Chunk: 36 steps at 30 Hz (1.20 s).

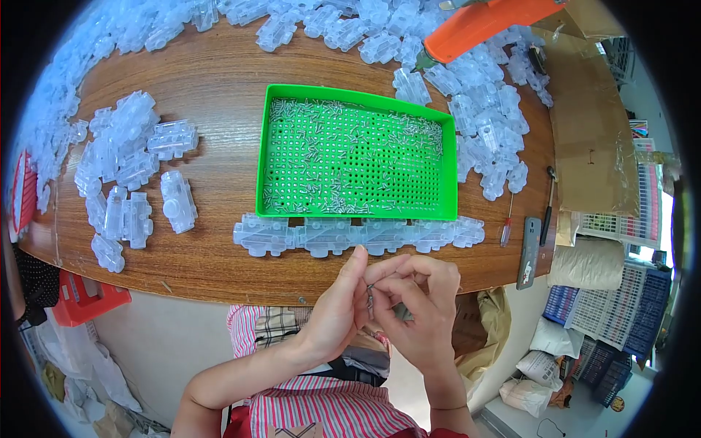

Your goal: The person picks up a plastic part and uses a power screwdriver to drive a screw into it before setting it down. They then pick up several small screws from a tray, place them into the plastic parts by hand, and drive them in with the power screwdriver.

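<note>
In front of the table's near edge, my left hand (pixel 334 310) and my right hand (pixel 425 310) meet. Small silver screws (pixel 370 294) show between them. My left hand is closed, its fingers curled round the screws and partly hidden. The thumb and forefinger of my right hand pinch at a screw there. Just beyond my fingertips, a row of clear plastic housings (pixel 321 239) lies along the near side of a green perforated tray (pixel 358 215). Many loose screws (pixel 336 201) lie scattered over the tray's holes.
More clear plastic housings (pixel 120 146) are piled at the left, the back and the right. An orange electric screwdriver (pixel 467 33) hangs at the upper right. At the right edge lie a phone (pixel 529 252) and a thin screwdriver (pixel 506 230). Cardboard (pixel 591 124) borders that side.
</note>
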Tool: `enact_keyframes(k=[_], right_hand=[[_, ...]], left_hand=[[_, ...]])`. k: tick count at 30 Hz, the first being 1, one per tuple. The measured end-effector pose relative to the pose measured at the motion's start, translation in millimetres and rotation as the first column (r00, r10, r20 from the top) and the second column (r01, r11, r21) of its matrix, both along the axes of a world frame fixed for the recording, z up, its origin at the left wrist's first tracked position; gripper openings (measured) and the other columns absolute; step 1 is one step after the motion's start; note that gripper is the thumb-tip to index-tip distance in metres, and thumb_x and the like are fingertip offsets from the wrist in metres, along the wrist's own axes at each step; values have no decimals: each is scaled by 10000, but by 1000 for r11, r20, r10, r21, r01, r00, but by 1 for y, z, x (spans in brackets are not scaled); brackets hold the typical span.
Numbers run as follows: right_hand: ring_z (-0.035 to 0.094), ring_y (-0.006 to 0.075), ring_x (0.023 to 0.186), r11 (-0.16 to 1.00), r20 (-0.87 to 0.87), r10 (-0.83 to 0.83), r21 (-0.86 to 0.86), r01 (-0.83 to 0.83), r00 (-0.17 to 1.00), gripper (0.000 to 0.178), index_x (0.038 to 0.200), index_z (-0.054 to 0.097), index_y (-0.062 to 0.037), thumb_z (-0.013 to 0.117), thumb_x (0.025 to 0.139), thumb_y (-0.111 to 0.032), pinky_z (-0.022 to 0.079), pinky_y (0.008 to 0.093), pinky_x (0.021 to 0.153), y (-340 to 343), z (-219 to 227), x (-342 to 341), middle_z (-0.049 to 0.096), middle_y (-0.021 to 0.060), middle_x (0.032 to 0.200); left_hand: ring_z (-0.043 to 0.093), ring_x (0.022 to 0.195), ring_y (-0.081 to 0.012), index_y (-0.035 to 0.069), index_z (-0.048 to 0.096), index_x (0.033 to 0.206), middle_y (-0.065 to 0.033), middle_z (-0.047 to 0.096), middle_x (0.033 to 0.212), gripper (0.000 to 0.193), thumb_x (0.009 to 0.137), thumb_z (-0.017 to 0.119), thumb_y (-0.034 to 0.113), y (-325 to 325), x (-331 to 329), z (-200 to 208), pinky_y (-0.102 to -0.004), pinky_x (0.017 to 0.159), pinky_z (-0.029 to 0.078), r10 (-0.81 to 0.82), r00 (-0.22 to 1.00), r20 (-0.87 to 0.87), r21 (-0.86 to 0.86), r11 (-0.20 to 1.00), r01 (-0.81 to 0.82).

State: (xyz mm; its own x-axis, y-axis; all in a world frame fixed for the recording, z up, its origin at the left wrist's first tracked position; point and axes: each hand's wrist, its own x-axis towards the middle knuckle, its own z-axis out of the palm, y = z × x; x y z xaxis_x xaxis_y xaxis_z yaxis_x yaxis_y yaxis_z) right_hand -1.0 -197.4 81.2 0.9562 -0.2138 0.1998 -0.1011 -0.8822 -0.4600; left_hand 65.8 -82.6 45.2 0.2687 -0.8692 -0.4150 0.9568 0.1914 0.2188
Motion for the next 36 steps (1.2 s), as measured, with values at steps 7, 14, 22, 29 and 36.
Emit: enact_keyframes(k=[7, 14, 22, 29, 36], right_hand=[[488, 215, 852, 862, -5, -161, 486, 143, 987, 180, 800, 640, -90, 721, 658, -13, 401, 325, 761, -10, -17, 4, 536, 65, 941], [447, 214, 852, 972, 90, -82, 226, 59, 993, 182, 801, 659, -110, 744, 661, -29, 368, 330, 750, -14, -38, 32, 519, 42, 924], [440, 219, 837, 988, 41, -89, 129, 83, 995, 154, 796, 662, -110, 748, 685, -48, 356, 327, 732, -10, -34, 37, 513, 43, 921], [449, 215, 826, 978, -3, -111, 176, 110, 994, 131, 809, 679, -98, 750, 704, -62, 358, 326, 721, -11, -31, 37, 515, 56, 920], [484, 229, 890, 952, 46, -189, 255, 171, 981, 166, 875, 674, -86, 731, 724, -49, 401, 334, 754, -8, -15, 28, 518, 73, 906]], left_hand=[[536, 1157, -200, -73, 402, 1320, -156, 514, 1300, 577, 1014, 288, 404, 11, -1, -3, -329, 1022, 410, 115, 985, -126, 109, 989, -101], [512, 1206, -242, -71, 431, 1282, -188, 521, 1283, 493, 1015, 301, 323, 38, 10, 3, -363, 1047, 397, 212, 975, -59, 219, 956, -195], [506, 1213, -252, -84, 418, 1281, -196, 510, 1295, 478, 1017, 309, 300, 39, 8, -3, -357, 1048, 399, 306, 944, -123, 177, 943, -282], [511, 1209, -249, -91, 409, 1289, -198, 506, 1299, 481, 1017, 307, 291, 41, 9, -3, -350, 1047, 401, 296, 947, -127, 164, 948, -274], [464, 1258, -240, -53, 374, 1353, -184, 455, 1367, 615, 999, 254, 435, 36, 12, 3, -365, 1084, 349, 236, 964, -122, 59, 971, -230]])
